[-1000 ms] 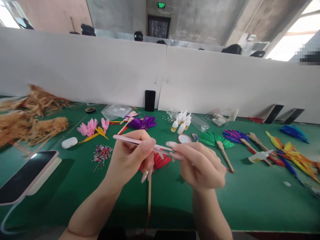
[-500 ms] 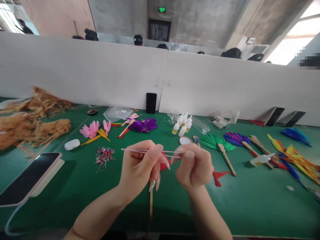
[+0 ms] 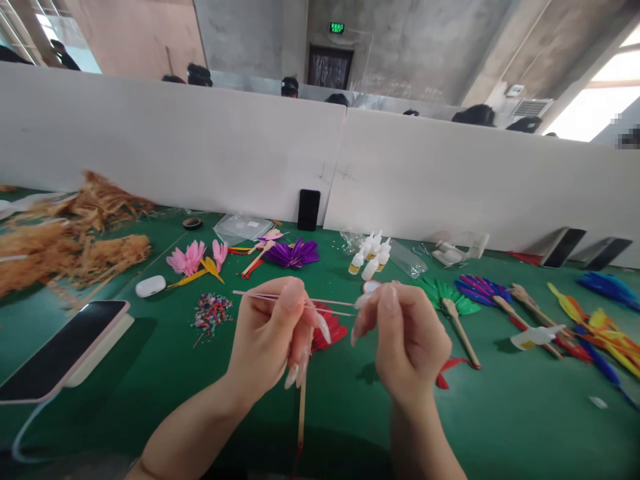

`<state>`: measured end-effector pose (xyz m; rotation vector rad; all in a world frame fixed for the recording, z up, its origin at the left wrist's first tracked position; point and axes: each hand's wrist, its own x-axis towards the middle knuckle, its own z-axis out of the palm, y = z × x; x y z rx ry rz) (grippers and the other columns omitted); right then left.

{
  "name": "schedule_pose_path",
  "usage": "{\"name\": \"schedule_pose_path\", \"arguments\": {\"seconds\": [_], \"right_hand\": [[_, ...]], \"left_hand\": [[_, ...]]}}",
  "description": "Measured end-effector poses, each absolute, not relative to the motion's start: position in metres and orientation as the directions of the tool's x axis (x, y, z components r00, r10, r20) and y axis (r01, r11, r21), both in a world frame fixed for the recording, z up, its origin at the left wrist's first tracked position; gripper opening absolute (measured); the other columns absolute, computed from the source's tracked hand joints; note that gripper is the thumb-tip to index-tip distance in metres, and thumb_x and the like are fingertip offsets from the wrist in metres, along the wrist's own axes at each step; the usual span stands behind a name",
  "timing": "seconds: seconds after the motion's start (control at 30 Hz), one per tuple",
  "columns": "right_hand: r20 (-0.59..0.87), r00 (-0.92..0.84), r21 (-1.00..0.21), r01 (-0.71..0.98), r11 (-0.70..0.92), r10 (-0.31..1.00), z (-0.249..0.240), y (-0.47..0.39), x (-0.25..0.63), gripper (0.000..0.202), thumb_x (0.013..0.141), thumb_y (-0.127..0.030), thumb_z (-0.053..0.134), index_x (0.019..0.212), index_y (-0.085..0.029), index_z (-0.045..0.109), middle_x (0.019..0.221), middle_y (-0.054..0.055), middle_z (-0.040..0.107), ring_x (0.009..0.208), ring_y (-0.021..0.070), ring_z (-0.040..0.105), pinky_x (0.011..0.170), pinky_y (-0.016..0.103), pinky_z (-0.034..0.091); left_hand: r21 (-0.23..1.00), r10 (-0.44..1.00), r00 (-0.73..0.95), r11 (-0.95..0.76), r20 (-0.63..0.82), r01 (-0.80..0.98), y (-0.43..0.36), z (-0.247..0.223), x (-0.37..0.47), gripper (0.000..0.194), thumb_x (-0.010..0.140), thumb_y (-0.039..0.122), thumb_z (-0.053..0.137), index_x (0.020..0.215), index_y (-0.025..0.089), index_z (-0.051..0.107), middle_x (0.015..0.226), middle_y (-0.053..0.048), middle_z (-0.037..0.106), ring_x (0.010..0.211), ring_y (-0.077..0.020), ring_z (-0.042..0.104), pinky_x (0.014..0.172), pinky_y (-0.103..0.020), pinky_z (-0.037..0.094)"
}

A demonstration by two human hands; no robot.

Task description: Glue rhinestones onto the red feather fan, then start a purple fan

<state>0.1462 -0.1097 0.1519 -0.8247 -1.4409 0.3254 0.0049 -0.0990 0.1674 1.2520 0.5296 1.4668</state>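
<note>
The slim pale-pink tweezers [image 3: 253, 294] lie nearly level in the left hand [image 3: 270, 343], joined end toward nine o'clock, two thin arms parted toward three, their tips at the fingertips of the right hand [image 3: 413, 343]; contact there is unclear. Below, the red feather fan [image 3: 333, 332] lies partly hidden, its pale wooden stick [image 3: 302, 413] pointing to six o'clock.

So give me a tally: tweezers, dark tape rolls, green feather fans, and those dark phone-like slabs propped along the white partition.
Tweezers: 1
Dark tape rolls: 1
Green feather fans: 1
Dark phone-like slabs: 3
Total: 6
</note>
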Motion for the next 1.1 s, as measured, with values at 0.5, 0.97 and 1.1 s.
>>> {"name": "schedule_pose_path", "arguments": {"seconds": [0.5,0.97,1.1], "right_hand": [[0.392,-0.232,-0.916,-0.194,0.352,0.890,0.169,-0.124,0.161,0.020,0.094,-0.029,0.049,0.080,-0.017,0.057,0.053,-0.005,0.054,0.037,0.0043,0.049,0.037,0.014,0.042],[0.346,-0.429,-0.909,-0.373,0.185,0.835,0.166,-0.125,0.164,0.017,0.094,-0.026,0.048,0.085,-0.019,0.060,0.061,-0.004,0.054,0.037,0.0023,0.045,0.035,0.011,0.039],[0.329,-0.436,-0.910,-0.384,0.158,0.838,0.167,-0.124,0.163,0.017,0.093,-0.027,0.049,0.084,-0.018,0.061,0.059,-0.004,0.053,0.037,0.0022,0.045,0.035,0.011,0.038]], "left_hand": [[0.779,0.792,0.102,-0.555,0.602,-0.293,-0.102,0.164,-0.006,0.033,0.093,0.037,0.047,0.069,0.020,0.062,0.045,0.003,0.052,0.033,-0.0057,0.045,0.031,-0.017,0.032],[0.761,0.758,0.153,-0.575,0.634,-0.301,-0.100,0.161,-0.008,0.037,0.095,0.035,0.040,0.069,0.022,0.061,0.046,0.003,0.049,0.037,-0.0077,0.045,0.037,-0.021,0.036],[0.769,0.773,0.136,-0.564,0.620,-0.302,-0.099,0.160,-0.007,0.039,0.095,0.037,0.041,0.064,0.020,0.057,0.045,0.003,0.048,0.037,-0.0075,0.045,0.038,-0.022,0.036]]}}
